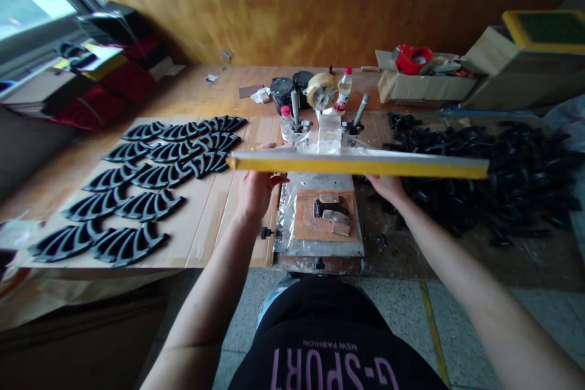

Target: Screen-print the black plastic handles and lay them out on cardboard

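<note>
Left hand [256, 192] and right hand [386, 186] gripping yellow screen frame [356, 163], fingers clamped under it, holding it raised over black part [331, 210] on jig plate [304, 225].

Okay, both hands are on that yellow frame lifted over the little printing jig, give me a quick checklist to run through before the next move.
1. Left hand gripping the yellow frame: ok, fingers wrap its left underside.
2. Right hand gripping the frame: ok, it holds under the right part.
3. Black part seated on the brown pad: ok, it lies there alone.
4. Frame clear of the part: ok, a gap shows beneath it.
5. Space on the cardboard sheet beside the laid-out black pieces: ok, bare area near the jig.
6. Print on the part: cannot tell, too small.
</note>
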Demonstrator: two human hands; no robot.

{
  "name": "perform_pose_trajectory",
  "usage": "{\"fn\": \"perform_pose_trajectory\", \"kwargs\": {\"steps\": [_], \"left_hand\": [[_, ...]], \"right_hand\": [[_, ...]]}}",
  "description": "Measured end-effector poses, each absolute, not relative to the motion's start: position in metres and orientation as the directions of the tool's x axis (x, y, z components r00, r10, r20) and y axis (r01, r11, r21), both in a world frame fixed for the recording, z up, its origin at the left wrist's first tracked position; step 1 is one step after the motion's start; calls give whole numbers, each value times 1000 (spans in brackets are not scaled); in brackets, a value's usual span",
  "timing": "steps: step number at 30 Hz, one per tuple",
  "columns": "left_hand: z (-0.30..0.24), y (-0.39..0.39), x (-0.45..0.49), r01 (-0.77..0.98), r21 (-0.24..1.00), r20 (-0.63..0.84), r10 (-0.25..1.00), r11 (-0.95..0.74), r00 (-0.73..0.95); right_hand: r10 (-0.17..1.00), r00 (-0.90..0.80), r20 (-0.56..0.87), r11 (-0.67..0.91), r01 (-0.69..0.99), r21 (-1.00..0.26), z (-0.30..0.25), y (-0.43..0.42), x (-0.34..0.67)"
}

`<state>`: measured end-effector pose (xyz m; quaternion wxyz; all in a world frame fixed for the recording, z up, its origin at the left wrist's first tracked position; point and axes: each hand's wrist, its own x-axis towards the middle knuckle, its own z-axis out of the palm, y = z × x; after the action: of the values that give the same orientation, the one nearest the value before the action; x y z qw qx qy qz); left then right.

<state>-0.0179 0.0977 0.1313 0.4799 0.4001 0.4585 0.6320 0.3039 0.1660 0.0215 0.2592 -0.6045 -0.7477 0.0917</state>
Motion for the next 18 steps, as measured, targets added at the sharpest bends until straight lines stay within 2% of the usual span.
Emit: {"fn": "perform_pose_trajectory", "kwargs": {"steps": [3, 5, 6, 8, 9, 11, 13, 15, 16, 18], "left_hand": [[129, 105, -2, -329, 935, 47, 967, -131, -252], [107, 88, 14, -372, 927, -57, 963, -46, -262], [92, 75, 23, -387, 919, -161, 966, 72, -204], [60, 44, 40, -345, 824, -453, 888, 450, 77], [45, 30, 47, -332, 753, -542, 822, 568, 178], [22, 8, 52, -353, 657, -620, 744, 666, 250], [7, 0, 38, -390, 667, -634, 758, 635, 150], [-3, 1, 4, -320, 748, -620, 784, 581, -26], [-8, 4, -19, -245, 798, -589, 798, 550, -127], [-18, 9, -67, -66, 858, -502, 802, 510, -324]], "right_hand": [[924, -352, 150, 382, 853, -355, -10, 124, 273], [919, -388, 68, 391, 877, -280, -17, 102, 248], [934, -355, 38, 352, 897, -267, -17, 93, 235], [962, -272, 9, 262, 919, -294, -10, 76, 213], [965, -263, 17, 254, 910, -327, -6, 68, 203], [931, -358, 72, 354, 837, -417, 1, 55, 190], [853, -501, 143, 501, 710, -495, 3, 52, 194], [835, -517, 187, 535, 683, -498, 0, 64, 221], [861, -472, 190, 502, 731, -462, -4, 74, 243], [941, -305, 147, 337, 887, -316, -17, 97, 295]]}}
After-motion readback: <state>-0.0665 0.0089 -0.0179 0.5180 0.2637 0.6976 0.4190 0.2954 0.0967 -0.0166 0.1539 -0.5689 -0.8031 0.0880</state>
